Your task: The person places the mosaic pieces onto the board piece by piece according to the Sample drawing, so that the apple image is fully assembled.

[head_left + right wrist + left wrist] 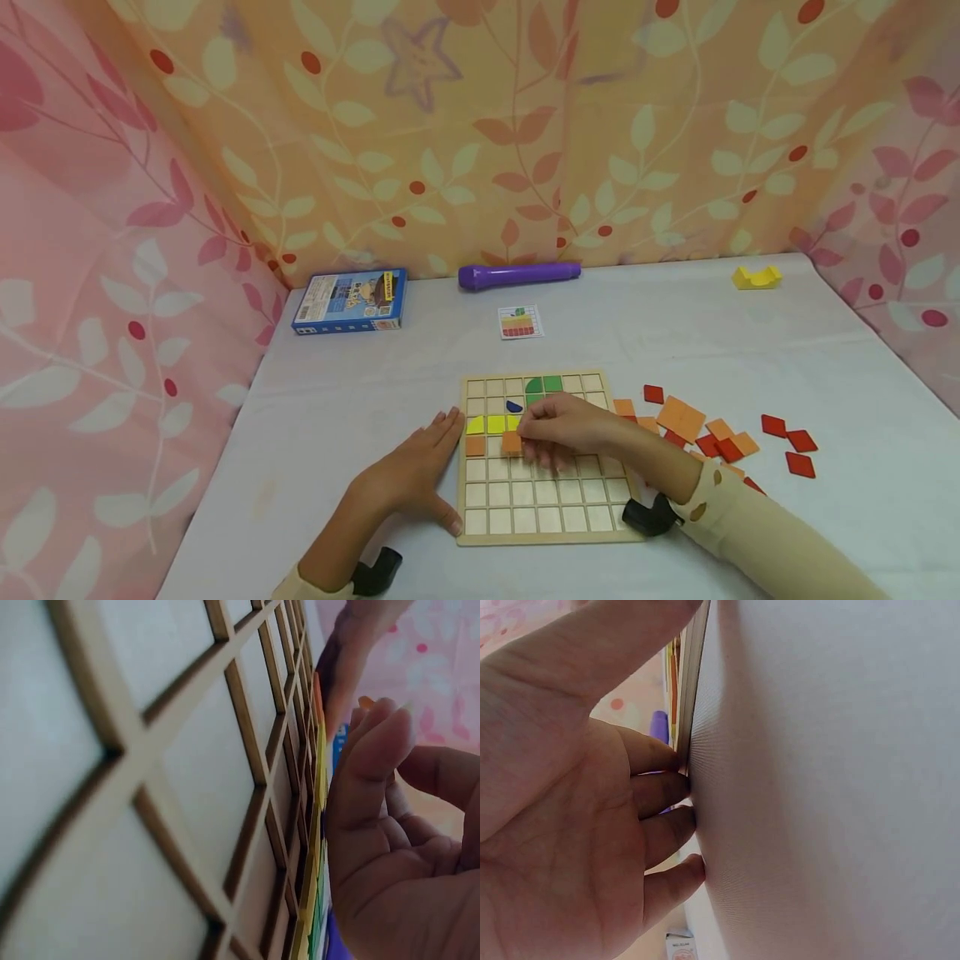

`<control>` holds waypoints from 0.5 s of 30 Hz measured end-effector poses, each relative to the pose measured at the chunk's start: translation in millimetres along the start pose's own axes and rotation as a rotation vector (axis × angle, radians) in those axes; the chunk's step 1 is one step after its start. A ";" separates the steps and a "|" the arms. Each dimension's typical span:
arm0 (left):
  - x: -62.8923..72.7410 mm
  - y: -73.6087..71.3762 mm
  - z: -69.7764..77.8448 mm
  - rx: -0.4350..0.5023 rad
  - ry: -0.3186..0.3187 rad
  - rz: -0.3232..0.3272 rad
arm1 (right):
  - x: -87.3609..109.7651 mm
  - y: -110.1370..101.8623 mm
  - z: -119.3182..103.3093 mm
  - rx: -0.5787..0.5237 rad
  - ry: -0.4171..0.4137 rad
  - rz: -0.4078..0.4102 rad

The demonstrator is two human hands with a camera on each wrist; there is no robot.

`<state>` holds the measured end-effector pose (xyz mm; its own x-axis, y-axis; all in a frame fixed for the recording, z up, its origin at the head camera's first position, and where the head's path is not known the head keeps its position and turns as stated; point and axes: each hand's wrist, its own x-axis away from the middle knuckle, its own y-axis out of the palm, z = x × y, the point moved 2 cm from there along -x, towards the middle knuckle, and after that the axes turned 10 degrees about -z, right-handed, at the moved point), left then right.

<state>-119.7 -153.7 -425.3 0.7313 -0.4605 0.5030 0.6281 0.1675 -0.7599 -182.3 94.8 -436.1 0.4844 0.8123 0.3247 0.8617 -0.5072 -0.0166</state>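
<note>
A wooden grid board (547,496) lies on the white cloth. The right hand (558,425) is over its middle, pinching an orange square tile (512,443) between thumb and fingers. In the right wrist view the tile is mostly hidden by the fingers (382,742). Against the board's left edge rests the left hand (412,471), fingers extended and thumb spread toward the near corner. One orange tile (476,447) sits in the leftmost column, below a row of yellow tiles (496,424). Green tiles (552,383) and a dark blue piece (513,406) are higher up, partly covered by the right hand.
Loose orange tiles (681,419) and red diamond tiles (800,464) are scattered right of the board, some under the right forearm. Behind the board lie a pattern card (521,322), a blue box (350,301), a purple microphone-shaped object (519,275) and a yellow block (757,279).
</note>
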 end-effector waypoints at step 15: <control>-0.1 0.2 -3.0 0.008 0.009 0.003 | -19.2 12.8 -8.9 0.458 0.040 0.172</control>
<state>-120.5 -156.2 -426.7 0.7305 -0.4681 0.4972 0.6282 0.1754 -0.7580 -181.9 70.2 -434.1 0.6268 0.7117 0.3171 0.7521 -0.4465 -0.4847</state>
